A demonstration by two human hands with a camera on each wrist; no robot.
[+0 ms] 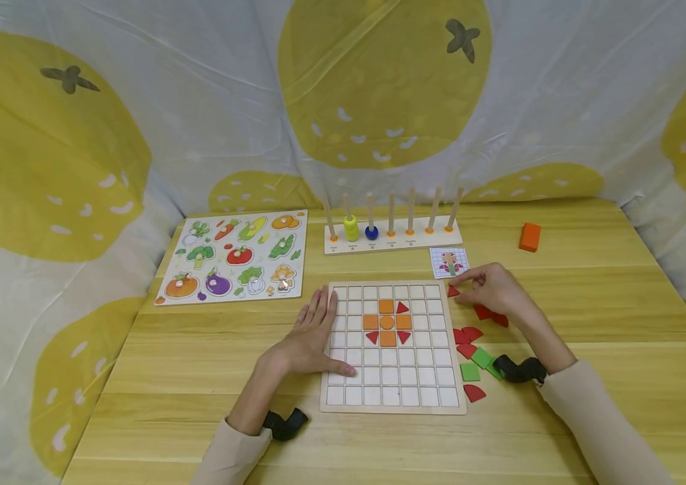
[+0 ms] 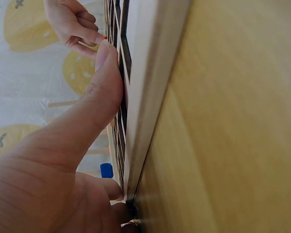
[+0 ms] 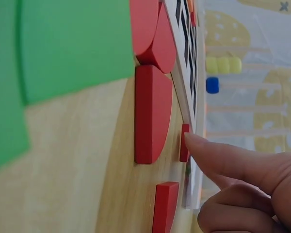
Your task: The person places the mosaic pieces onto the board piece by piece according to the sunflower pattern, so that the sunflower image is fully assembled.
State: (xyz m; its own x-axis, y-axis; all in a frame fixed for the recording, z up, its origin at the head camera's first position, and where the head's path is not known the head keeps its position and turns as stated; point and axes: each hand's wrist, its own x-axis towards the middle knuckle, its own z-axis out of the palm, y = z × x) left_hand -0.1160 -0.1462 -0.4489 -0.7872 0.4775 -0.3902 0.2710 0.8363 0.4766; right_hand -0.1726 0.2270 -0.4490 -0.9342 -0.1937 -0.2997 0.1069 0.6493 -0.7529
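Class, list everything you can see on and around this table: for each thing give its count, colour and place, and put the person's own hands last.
Grid board: 1, white squares, table centre.
Placed pieces: 8, orange and red, on board.
Loose pieces: about 9, red and green, right of board.
Pattern card: 1, behind board.
Peg rack: 1, seven pegs, behind the card.
Vegetable puzzle: 1, far left.
Orange block: 1, far right.
Table: 1, wooden.
Left hand: flat on board.
Right hand: touching a red triangle.

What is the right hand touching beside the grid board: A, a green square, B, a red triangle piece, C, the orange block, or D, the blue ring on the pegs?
B: the right hand has its fingertips on a small red triangle piece just off the grid board at its upper right corner.
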